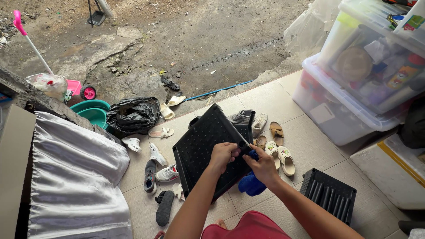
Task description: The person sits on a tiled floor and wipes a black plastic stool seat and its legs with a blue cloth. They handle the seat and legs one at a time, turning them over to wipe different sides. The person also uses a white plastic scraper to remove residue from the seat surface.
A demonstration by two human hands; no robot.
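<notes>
Head view: you look down past your own arms at a tiled floor, with bare ground beyond.
Lap: your red garment [250, 228] is cut off by the bottom edge.
Left hand: your left hand [223, 155] is curled closed over the edge of a black perforated plastic panel [203, 146], fingers folded onto it.
Right hand: your right hand [263, 166] is closed too, pinching the panel's corner; what the fingertips grip is hard to make out.
Panel: it is held tilted above the floor, between both hands, and hides the shoes under it.
Blue cloth: a blue cloth [251, 183] hangs just below your right hand, partly covered by it.
Slatted piece: a second black part [330, 194] lies on the tiles near your right forearm.
Shoes: sandals and sneakers [161, 172] are scattered around the panel.
Left: white fabric [75, 177] drapes down, cut off by the frame.
Right: stacked clear storage bins [354, 88], contents blurred.
Far: black bag [133, 116], teal basins [93, 113], pink toy [82, 88].
</notes>
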